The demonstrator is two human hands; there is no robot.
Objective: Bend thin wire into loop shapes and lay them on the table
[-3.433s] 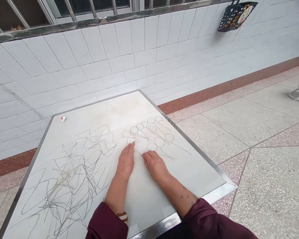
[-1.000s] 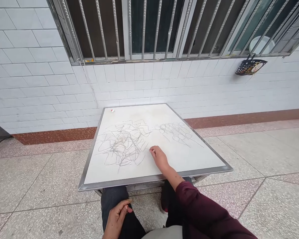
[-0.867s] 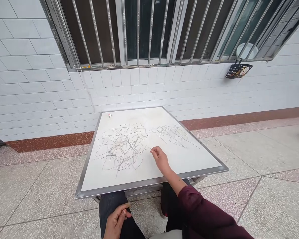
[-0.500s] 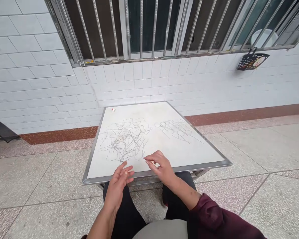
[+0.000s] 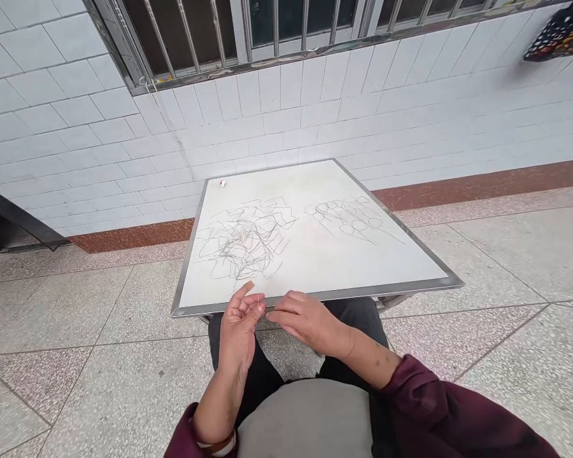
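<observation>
My left hand (image 5: 239, 331) is over the table's front edge, thumb and index finger pinched on a short piece of thin wire (image 5: 258, 298) that sticks up a little. Close beside it on the right, my right hand (image 5: 312, 323) has its fingers pressed together; what they hold, if anything, is hidden. Beyond my hands, a loose pile of thin, dark, bent wires (image 5: 248, 245) lies on the left half of the white table (image 5: 334, 267). To the right is a smaller group of wires with looped ends (image 5: 348, 216).
A tiny red and white object (image 5: 222, 184) sits at the table's far left corner. The table stands against a white tiled wall (image 5: 277, 127) below a barred window (image 5: 267, 32). A patterned bag (image 5: 558, 35) hangs at upper right.
My left fingers have closed from a spread pose into a pinch with the wire. My right hand has come nearer to my left. The view has tipped downward.
</observation>
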